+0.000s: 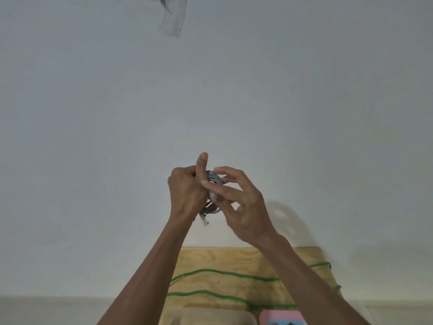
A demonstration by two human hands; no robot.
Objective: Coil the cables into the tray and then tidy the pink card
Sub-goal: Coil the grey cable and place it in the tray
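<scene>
A wooden tabletop [225, 256] stands against a white wall [93, 137], with a green cable [222, 275], tray [206, 316] and pink card [281, 318] on it. Raised high, the left hand [185, 195] grips a coiled grey cable [212, 181]; the right hand [241, 205] pinches it with loose fingers

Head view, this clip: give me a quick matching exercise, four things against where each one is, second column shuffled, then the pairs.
Things:
1. grey cable
2. green cable
3. pink card
4. tray

Places:
A. stretched in lines across the wooden board
B. coiled, held up in the air between the left hand and right hand
C. bottom edge of the picture, left of the pink card
D. bottom edge of the picture, under the right forearm

Pairs: 1-B, 2-A, 3-D, 4-C
</scene>
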